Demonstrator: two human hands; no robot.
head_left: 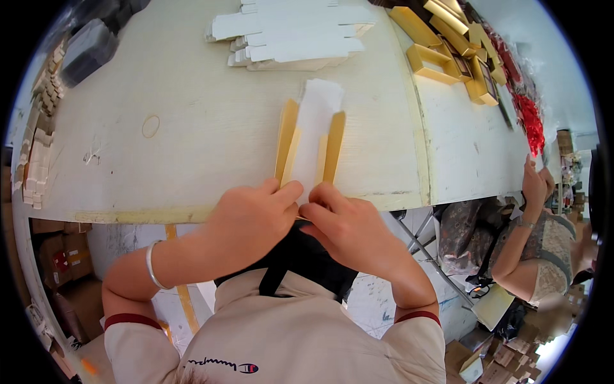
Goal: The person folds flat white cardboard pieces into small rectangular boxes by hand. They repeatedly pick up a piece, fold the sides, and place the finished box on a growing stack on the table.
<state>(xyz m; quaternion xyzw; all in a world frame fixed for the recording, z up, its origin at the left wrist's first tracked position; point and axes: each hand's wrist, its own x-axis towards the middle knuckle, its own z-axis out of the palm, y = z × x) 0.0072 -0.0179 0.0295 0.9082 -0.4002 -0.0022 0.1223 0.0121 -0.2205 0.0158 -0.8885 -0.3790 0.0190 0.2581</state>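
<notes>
Before me on the table lies a partly folded cardboard box (311, 141), white inside with gold side walls. Its two long sides stand up and lean, while the far end flap lies flat. My left hand (259, 214) pinches the near left corner, fingers bent. At the near right corner, my right hand (348, 221) has its fingers curled on the card. Both hands meet close together at the table's front edge, and the near end of the box is mostly hidden behind them.
A stack of flat white box blanks (294, 35) lies at the far middle of the table (192, 141). Finished gold boxes (435, 64) are heaped at the far right, near red material (529, 121). White card pieces (38, 166) line the left edge. A co-worker (537, 249) works at right.
</notes>
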